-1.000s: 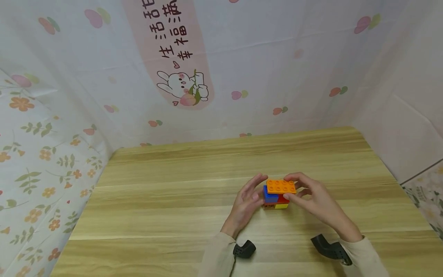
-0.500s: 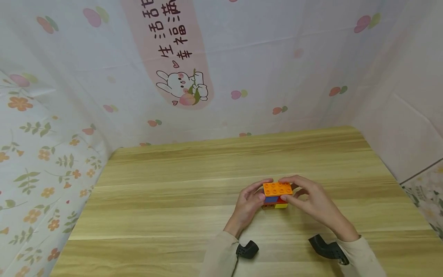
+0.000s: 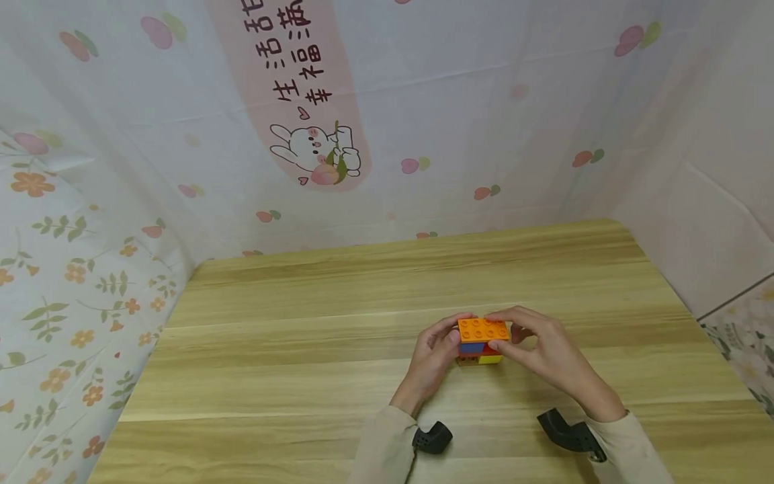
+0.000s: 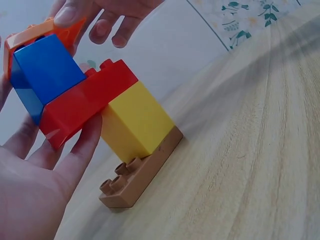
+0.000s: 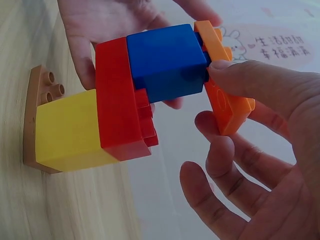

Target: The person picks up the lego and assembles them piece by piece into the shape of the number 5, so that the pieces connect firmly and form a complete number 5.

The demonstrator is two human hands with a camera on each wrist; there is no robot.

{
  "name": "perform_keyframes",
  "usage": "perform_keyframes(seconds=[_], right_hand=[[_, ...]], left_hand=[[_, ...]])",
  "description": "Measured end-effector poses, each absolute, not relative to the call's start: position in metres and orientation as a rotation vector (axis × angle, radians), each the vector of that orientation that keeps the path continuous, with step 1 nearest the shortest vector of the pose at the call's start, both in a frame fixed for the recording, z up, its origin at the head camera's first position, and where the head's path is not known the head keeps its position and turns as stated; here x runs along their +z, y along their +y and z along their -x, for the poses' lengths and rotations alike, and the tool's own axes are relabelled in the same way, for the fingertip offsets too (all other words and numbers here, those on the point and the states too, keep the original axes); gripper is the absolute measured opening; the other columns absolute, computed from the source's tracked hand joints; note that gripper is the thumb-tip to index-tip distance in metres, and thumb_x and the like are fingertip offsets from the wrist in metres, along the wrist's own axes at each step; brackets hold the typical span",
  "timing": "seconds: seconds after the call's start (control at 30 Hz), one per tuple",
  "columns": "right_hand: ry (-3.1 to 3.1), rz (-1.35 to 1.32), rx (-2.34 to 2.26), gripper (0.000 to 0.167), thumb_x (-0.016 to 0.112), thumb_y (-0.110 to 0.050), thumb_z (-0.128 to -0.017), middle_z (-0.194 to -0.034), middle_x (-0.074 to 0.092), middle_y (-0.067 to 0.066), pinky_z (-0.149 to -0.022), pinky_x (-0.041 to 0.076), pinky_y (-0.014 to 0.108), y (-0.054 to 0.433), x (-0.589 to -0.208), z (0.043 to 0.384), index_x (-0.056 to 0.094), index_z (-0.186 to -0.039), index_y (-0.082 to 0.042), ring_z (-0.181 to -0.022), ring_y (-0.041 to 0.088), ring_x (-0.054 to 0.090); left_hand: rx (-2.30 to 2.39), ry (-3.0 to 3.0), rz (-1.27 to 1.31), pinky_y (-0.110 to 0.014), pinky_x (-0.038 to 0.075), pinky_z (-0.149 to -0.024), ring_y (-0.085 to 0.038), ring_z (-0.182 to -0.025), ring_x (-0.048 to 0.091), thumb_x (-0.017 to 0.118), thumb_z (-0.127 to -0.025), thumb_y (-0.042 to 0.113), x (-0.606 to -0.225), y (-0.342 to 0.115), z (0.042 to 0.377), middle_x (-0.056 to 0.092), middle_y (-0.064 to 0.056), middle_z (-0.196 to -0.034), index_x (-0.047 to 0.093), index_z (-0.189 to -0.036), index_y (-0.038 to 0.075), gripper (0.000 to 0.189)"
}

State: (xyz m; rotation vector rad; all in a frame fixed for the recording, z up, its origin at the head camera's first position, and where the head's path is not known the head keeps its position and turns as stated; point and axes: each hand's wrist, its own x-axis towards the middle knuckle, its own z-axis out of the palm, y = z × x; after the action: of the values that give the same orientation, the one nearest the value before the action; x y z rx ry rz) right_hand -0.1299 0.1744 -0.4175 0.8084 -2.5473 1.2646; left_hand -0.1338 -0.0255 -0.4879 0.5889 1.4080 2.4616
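A stack of toy building bricks stands on the wooden table: a flat brown brick (image 4: 125,192) at the bottom, a yellow brick (image 4: 137,120) on one end of it, then a long red brick (image 5: 117,95) and a blue brick (image 5: 165,60). An orange eight-stud brick (image 3: 484,330) lies over the blue one, slightly tilted, with a narrow gap visible between them. My right hand (image 3: 547,346) pinches the orange brick between thumb and fingers. From the left side my left hand (image 3: 429,363) holds the stack around the blue and red bricks, its fingers partly hidden behind them.
The wooden table (image 3: 290,363) runs to a patterned cloth backdrop (image 3: 435,121) at the back and sides. Black wrist devices (image 3: 432,437) sit near both sleeves. Red studs beside the blue brick are bare, and the orange brick overhangs them.
My left hand has gone from spread fingers beside the stack to holding it. The orange brick, in my right hand, has shifted slightly left and lower over the blue brick.
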Motion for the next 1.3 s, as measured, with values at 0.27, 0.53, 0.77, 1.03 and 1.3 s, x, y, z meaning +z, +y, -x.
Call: perform_keyframes(seconds=[0.27, 0.53, 0.77, 1.03, 1.3], right_hand=[[-2.544, -0.806, 1.206, 0.036, 0.078, -0.006, -0.073, -0.096, 0.065, -0.003, -0.053, 0.042, 0.025, 0.1738, -0.4157, 0.1291, 0.068, -0.107, -0.012, -0.062, 0.004, 0.046], [-2.546, -0.802, 1.133, 0.038, 0.08, -0.006, -0.071, -0.095, 0.064, -0.005, -0.052, 0.035, 0.02, 0.1736, -0.4139, 0.1275, 0.068, -0.106, -0.013, -0.063, 0.004, 0.043], [-2.548, -0.79, 1.107, 0.038, 0.08, -0.007, -0.07, -0.099, 0.065, 0.0, -0.052, 0.035, 0.021, 0.1734, -0.4157, 0.1277, 0.069, -0.106, -0.013, -0.063, 0.003, 0.043], [-2.541, -0.786, 1.116, 0.038, 0.08, -0.007, -0.07, -0.097, 0.064, -0.003, -0.049, 0.033, 0.019, 0.1725, -0.418, 0.1294, 0.069, -0.105, -0.015, -0.058, 0.005, 0.043], [-2.557, -0.774, 1.141, 0.036, 0.08, -0.008, -0.072, -0.096, 0.064, -0.003, -0.046, 0.031, 0.02, 0.1718, -0.4173, 0.1295, 0.069, -0.106, -0.014, -0.054, 0.003, 0.04]], left_hand=[[2.463, 1.45, -0.497, -0.033, 0.041, -0.095, -0.022, -0.117, 0.048, 0.051, -0.097, 0.024, -0.4824, -0.0243, 0.133, 0.042, -0.025, -0.133, 0.043, -0.128, -0.014, 0.049], [2.455, 1.507, -0.412, -0.033, 0.044, -0.091, -0.02, -0.11, 0.052, 0.052, -0.095, 0.019, -0.4779, -0.0222, 0.1326, 0.05, -0.016, -0.126, 0.052, -0.123, -0.008, 0.039], [2.444, 1.546, -0.387, -0.033, 0.045, -0.09, -0.02, -0.109, 0.053, 0.051, -0.095, 0.018, -0.4774, -0.0218, 0.1321, 0.051, -0.016, -0.126, 0.052, -0.123, -0.009, 0.039], [2.479, 1.549, -0.363, -0.033, 0.046, -0.088, -0.021, -0.108, 0.054, 0.05, -0.094, 0.014, -0.4779, -0.0204, 0.1331, 0.052, -0.016, -0.124, 0.052, -0.121, -0.012, 0.037], [2.508, 1.549, -0.364, -0.032, 0.047, -0.085, -0.02, -0.105, 0.054, 0.051, -0.094, 0.013, -0.479, -0.0187, 0.1337, 0.053, -0.016, -0.122, 0.057, -0.117, -0.008, 0.032]])
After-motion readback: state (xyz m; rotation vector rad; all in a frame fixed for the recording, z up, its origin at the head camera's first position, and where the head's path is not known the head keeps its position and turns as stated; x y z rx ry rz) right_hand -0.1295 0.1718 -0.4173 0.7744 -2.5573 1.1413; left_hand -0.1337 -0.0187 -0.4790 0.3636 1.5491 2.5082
